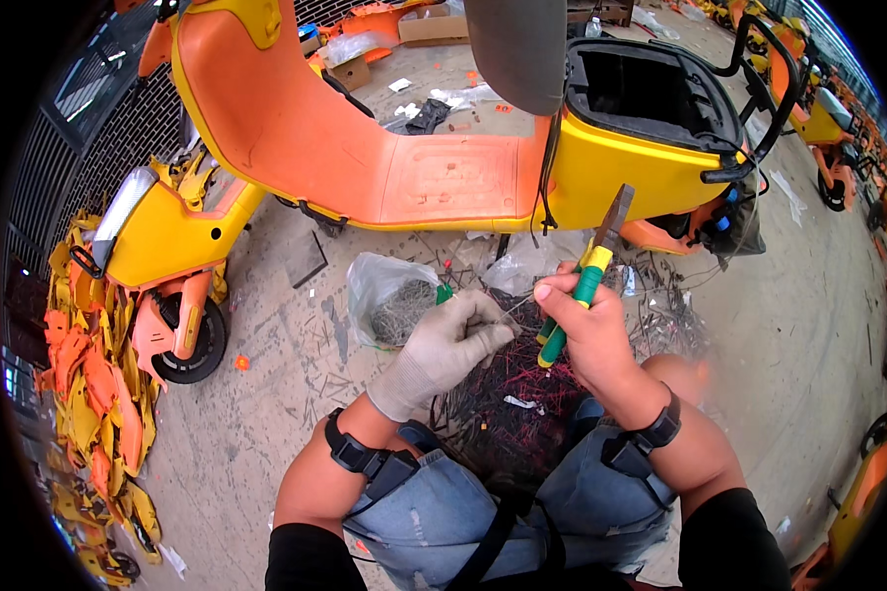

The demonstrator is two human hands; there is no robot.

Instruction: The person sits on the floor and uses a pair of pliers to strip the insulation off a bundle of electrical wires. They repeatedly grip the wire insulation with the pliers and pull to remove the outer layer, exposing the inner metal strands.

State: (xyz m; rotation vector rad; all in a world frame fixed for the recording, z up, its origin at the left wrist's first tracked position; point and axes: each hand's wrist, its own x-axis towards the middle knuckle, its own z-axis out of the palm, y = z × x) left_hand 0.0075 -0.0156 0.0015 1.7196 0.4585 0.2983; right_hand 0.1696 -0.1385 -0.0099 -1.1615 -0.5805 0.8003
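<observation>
My left hand (451,340), in a pale knitted glove, pinches a thin wire (516,304) between thumb and fingers. My bare right hand (588,310) is closed around pliers or cutters (578,299) with green and yellow handles, their dark metal jaws pointing up and away from me. The thumb and forefinger of that hand touch the far end of the wire. Below both hands lies a heap of black and reddish cable scraps (503,399) on the floor. Just beyond my left hand stands a clear plastic bag (392,303) with a tangle of thin wire inside. A green object shows at its edge.
An orange and yellow scooter body (451,177) spans the floor ahead, its rear compartment (650,89) open. Another yellow scooter part with a wheel (192,340) stands at left, beside piled plastic panels (103,354). More scooters (820,118) line the right. Cut scraps litter the floor.
</observation>
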